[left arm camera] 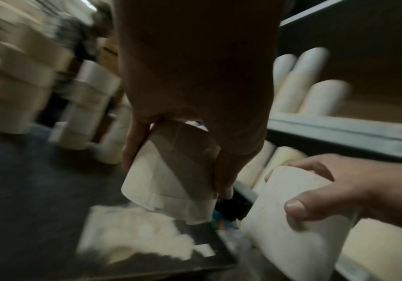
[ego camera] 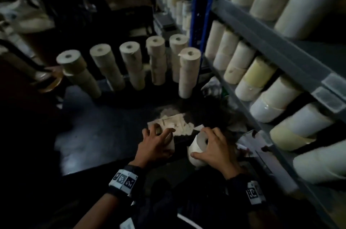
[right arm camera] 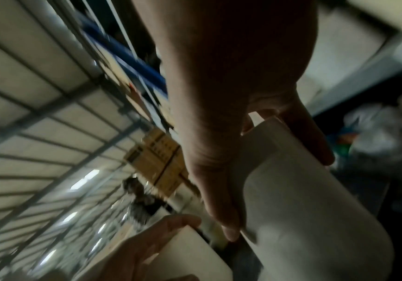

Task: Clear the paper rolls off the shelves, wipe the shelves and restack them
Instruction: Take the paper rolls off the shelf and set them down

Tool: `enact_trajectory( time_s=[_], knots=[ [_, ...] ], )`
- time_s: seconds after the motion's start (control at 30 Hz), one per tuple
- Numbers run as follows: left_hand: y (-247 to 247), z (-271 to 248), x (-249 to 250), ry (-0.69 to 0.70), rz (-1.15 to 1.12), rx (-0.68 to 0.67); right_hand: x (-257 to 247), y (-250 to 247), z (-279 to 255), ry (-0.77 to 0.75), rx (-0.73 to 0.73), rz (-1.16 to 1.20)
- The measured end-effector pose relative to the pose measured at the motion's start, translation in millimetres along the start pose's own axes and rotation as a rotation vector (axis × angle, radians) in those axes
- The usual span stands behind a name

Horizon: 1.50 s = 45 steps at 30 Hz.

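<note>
I hold one white paper roll in each hand, low over the dark floor. My left hand [ego camera: 156, 141] grips a roll [left arm camera: 168, 180] from above, thumb on one side and fingers on the other. My right hand [ego camera: 213, 146] grips a second roll [ego camera: 197, 149], tilted, with its core hole facing up. Several stacks of cream rolls [ego camera: 129, 63] stand in an arc on the floor beyond my hands. The grey shelves [ego camera: 292, 63] on the right carry rows of rolls [ego camera: 262, 82] lying on their sides.
Torn paper scraps [ego camera: 176, 123] lie on the floor just beyond my hands. Crumpled litter [ego camera: 213, 86] sits under the lowest shelf. A blue upright [ego camera: 198, 7] stands at the rack's corner. Another person's hand [ego camera: 53, 70] touches the leftmost stack.
</note>
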State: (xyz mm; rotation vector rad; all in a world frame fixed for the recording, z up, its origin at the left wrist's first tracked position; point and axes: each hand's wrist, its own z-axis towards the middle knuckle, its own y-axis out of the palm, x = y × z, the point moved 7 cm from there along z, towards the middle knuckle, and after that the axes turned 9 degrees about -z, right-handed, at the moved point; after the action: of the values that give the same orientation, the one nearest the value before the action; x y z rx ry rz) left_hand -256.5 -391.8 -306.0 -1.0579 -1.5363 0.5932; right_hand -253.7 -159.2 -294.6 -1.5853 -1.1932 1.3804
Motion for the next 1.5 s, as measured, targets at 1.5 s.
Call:
enact_trajectory(
  time_s=[1.5],
  knots=[
    [-87.0, 274.7, -75.3, -0.137, -0.056, 0.153, -115.9, -75.5, 295.3, -0.419, 0.610, -0.178]
  ],
)
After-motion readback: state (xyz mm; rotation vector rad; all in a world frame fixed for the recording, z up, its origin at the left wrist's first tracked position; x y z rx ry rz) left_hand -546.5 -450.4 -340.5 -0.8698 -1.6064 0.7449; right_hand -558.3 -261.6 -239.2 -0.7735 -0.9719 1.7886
